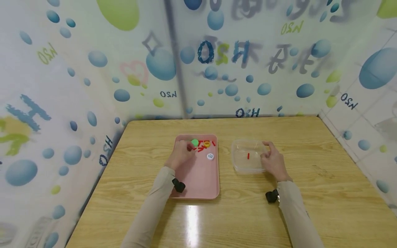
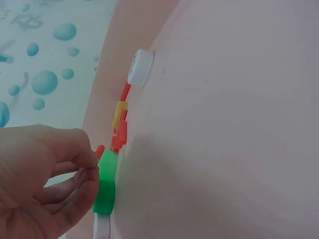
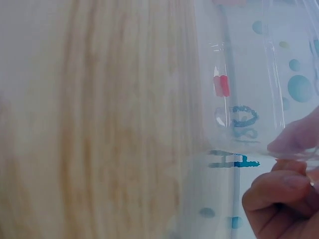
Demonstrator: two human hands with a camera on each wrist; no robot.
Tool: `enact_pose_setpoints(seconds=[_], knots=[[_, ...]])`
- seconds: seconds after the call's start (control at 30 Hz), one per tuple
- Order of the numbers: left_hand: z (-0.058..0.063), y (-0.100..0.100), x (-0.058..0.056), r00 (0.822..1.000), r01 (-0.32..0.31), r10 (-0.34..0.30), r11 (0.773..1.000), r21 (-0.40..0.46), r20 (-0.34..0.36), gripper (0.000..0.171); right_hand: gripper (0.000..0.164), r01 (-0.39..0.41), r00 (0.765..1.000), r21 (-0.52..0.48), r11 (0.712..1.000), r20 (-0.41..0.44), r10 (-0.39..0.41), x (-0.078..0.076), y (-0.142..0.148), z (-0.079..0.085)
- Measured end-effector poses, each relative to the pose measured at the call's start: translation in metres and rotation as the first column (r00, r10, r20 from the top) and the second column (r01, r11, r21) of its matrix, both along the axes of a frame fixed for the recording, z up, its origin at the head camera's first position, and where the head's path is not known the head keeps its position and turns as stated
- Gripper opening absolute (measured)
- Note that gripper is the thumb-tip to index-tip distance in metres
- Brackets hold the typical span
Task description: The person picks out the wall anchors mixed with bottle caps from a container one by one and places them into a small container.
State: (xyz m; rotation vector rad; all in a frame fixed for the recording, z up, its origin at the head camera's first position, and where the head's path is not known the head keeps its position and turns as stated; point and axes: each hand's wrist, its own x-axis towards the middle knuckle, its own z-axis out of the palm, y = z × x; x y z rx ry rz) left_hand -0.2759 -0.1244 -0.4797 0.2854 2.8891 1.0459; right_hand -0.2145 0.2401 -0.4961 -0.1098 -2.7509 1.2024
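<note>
Over the back left of a pink tray [image 1: 198, 186], my left hand [image 1: 181, 155] pinches a small red stick [image 2: 100, 151] between thumb and fingertips. Right beside those fingers sits a green bottle cap [image 1: 194, 142]. Several loose red sticks [image 1: 200, 149] lie by a yellow ring-like piece [image 1: 206, 144], and a white cap [image 1: 210, 156] with dark print rests nearer the tray's middle. Another white piece [image 2: 102, 226] shows next to the green cap in the left wrist view. My right hand [image 1: 274, 163] grips the right rim of a clear plastic box [image 1: 240, 168], in which one red stick [image 1: 248, 156] lies.
Tray and box stand side by side on a wooden table [image 1: 248, 213], with a strip of wood between them. Patterned sheeting [image 1: 149, 106] with blue and green dots rises behind the table and along both sides. Each wrist carries a small black camera [image 1: 178, 185].
</note>
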Motion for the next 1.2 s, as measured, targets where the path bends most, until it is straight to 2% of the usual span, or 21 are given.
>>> enact_pose_setpoints(seconds=[0.17, 0.4, 0.57, 0.87, 0.93, 1.1, 1.2], knots=[[0.004, 0.003, 0.000, 1.000, 0.017, -0.017, 1.000, 0.008, -0.012, 0.017, 0.053, 0.003, 1.000, -0.002, 1.000, -0.002, -0.003, 0.001, 0.002, -0.002], [0.012, 0.007, 0.002, 1.000, 0.018, -0.017, 0.998, 0.063, -0.005, 0.017, 0.053, 0.002, 1.000, -0.006, 1.000, -0.007, -0.002, 0.001, 0.003, -0.003], [0.014, 0.010, 0.003, 0.997, 0.036, -0.033, 0.998, 0.044, -0.064, 0.016, 0.054, -0.011, 1.000, -0.017, 1.000, 0.003, 0.011, 0.001, 0.002, -0.001], [0.011, 0.015, 0.003, 0.982, 0.077, -0.073, 0.997, 0.020, -0.177, 0.011, 0.054, -0.020, 1.000, -0.023, 1.000, 0.009, 0.020, 0.001, 0.004, -0.001], [0.012, 0.016, 0.004, 0.984, 0.085, -0.079, 0.996, 0.031, -0.161, 0.011, 0.054, -0.024, 1.000, -0.029, 0.999, 0.016, 0.024, 0.002, 0.003, -0.001], [0.017, 0.020, 0.009, 0.996, 0.077, -0.071, 0.991, 0.108, -0.060, 0.016, 0.054, -0.029, 0.999, -0.031, 0.999, 0.013, 0.029, 0.002, 0.003, 0.000], [0.020, 0.022, 0.012, 0.998, 0.052, -0.048, 0.994, 0.101, -0.040, 0.020, 0.054, -0.026, 1.000, -0.024, 0.999, 0.012, 0.026, 0.001, 0.002, 0.001]])
